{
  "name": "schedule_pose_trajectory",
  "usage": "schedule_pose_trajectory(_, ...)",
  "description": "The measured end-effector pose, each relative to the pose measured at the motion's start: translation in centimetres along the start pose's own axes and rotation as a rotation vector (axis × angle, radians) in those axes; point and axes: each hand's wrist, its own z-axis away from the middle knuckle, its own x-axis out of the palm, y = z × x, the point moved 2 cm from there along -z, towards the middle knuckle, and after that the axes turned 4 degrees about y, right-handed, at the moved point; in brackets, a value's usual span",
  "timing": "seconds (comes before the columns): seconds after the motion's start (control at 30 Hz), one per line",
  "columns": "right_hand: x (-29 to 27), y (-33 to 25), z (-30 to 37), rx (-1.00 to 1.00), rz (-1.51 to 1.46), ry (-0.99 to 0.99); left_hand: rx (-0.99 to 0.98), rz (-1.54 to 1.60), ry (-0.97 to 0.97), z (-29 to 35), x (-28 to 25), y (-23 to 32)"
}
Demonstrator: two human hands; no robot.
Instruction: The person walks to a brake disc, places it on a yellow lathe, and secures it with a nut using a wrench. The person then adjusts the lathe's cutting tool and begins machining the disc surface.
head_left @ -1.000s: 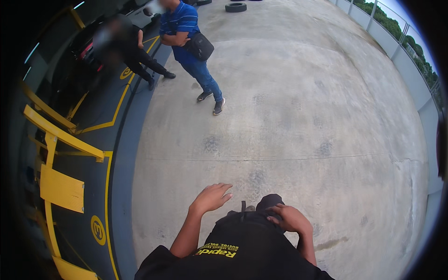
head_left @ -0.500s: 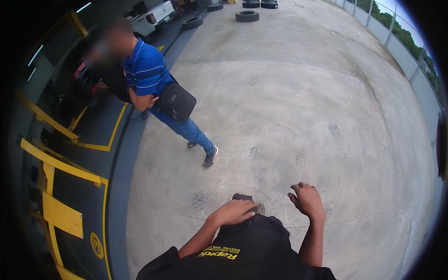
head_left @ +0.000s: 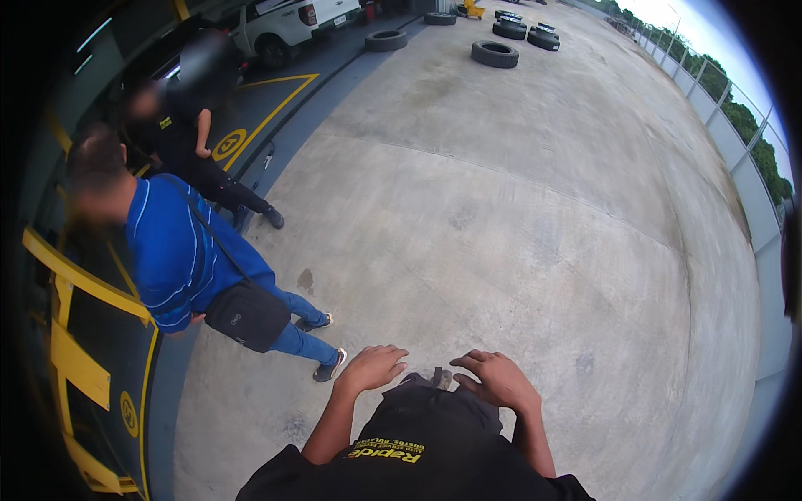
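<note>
My left hand (head_left: 374,368) hovers in front of my waist at the lower middle, its fingers loosely stretched and holding nothing. Close to its right, my right hand (head_left: 498,381) is bent inward over my dark trousers, thumb and fingers apart, also without anything in it. My black shirt (head_left: 401,451) with yellow lettering fills the space between my forearms. One of my shoes (head_left: 443,378) shows partly beneath the hands, on the concrete floor (head_left: 501,275). The hands do not touch each other.
At left stands a person in a blue striped shirt (head_left: 188,250) with a black shoulder bag (head_left: 248,315). Behind is a person in black (head_left: 180,138). A yellow metal frame (head_left: 79,363) edges the bay. Farther off are a tire (head_left: 494,54), a white pickup (head_left: 288,29) and a wall (head_left: 735,167).
My view has moved forward; the person in blue now appears nearer and lower left, and the person in black shows more fully. My hands have come level, the right moving inward.
</note>
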Motion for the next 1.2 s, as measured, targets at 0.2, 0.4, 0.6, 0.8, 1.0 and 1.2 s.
schedule_pose_trajectory(0.2,-10.5,19.4,-7.8,0.353,-0.244,0.029,0.339,0.066,0.04,-29.5,-15.8,5.4)
schedule_pose_trajectory(0.4,-23.5,39.5,-25.8,0.394,-0.106,0.159,0.359,-0.071,-0.072,-56.9,-23.9,7.3)
schedule_pose_trajectory(0.6,-39.8,49.6,-54.0,0.193,-0.435,0.293,0.203,0.449,0.22,-72.0,-32.6,7.9)
schedule_pose_trajectory(0.8,-47.1,64.8,-79.9,-0.036,-0.256,-0.012,-0.211,0.33,0.424,-90.7,-40.9,-3.9)
schedule_pose_trajectory(1.0,-57.5,71.4,-99.4,0.111,-0.477,-0.054,-0.292,0.31,0.357,-111.8,-58.7,-10.1)
schedule_pose_trajectory(1.2,-68.6,84.4,-114.6,0.17,-0.484,0.155,0.139,0.29,0.246,-138.9,-78.2,-10.5)
